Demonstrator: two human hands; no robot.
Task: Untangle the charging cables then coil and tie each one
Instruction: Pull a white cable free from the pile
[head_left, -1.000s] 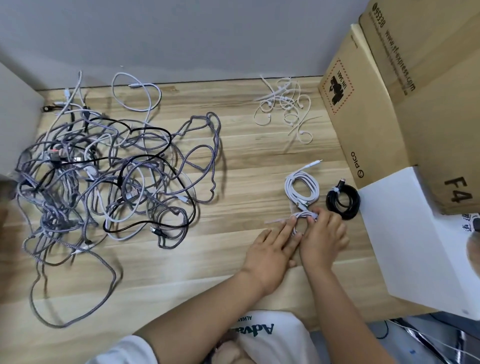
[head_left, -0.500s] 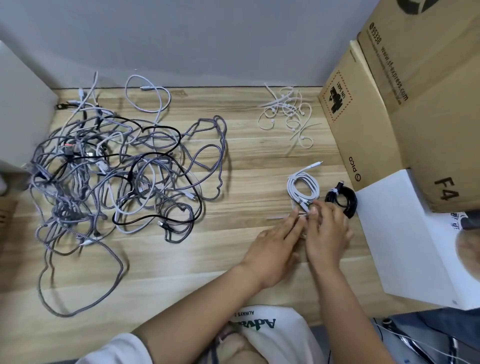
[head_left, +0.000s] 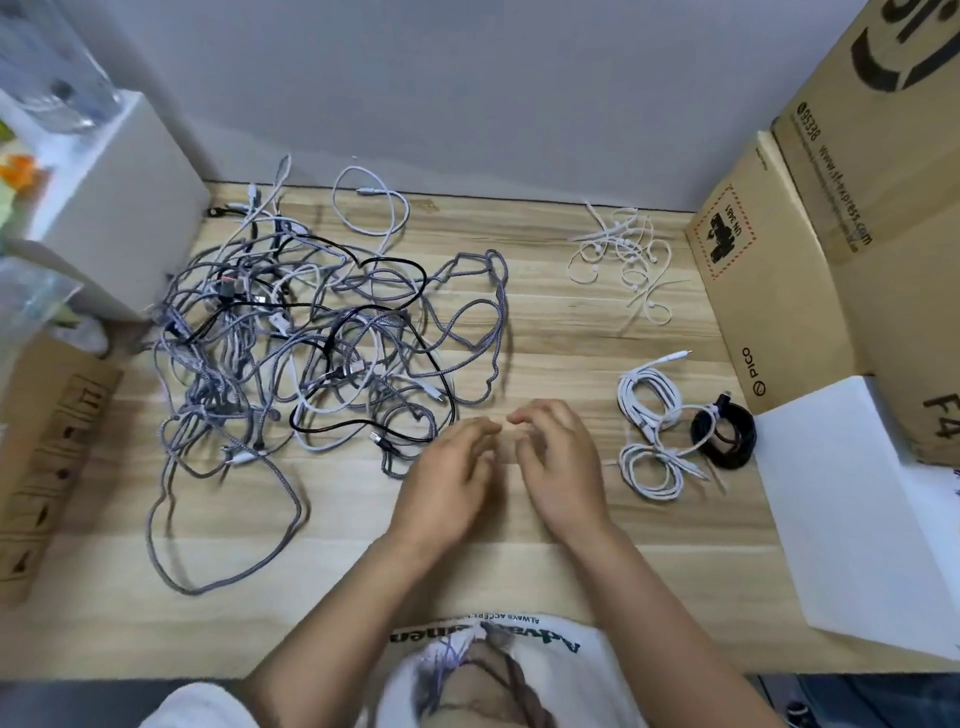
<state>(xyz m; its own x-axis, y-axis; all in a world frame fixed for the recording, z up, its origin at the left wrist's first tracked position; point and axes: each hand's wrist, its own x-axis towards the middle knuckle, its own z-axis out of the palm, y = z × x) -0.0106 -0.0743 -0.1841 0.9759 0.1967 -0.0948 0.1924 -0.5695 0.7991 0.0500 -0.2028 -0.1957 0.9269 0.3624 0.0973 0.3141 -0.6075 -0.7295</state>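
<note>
Both hands are hovering side by side over the middle of the wooden tabletop (head_left: 545, 332), palms down, and each is holding nothing. The left hand (head_left: 447, 483) is hanging with its fingers loosely curled, its fingertips lying near the right-hand edge of the tangled cables (head_left: 311, 353). The right hand (head_left: 563, 467) is sitting just beside it, fingers likewise relaxed and bent, the two sets of fingertips nearly meeting. The tangle, a heap of grey braided, white and black leads, is sprawling across the left half of the tabletop, with one long grey loop trailing toward the near edge. To the right of the hands, two coiled white cables (head_left: 652, 431) are lying one behind the other, touching, and a coiled black cable (head_left: 724, 436) is resting just beside them, close to a white sheet (head_left: 857, 519). A scatter of white ties (head_left: 623, 254) is lying at the back of the tabletop near the wall. Cardboard boxes (head_left: 810, 249) are standing along the right side, and a white box (head_left: 119, 208) is sitting at the back left.
</note>
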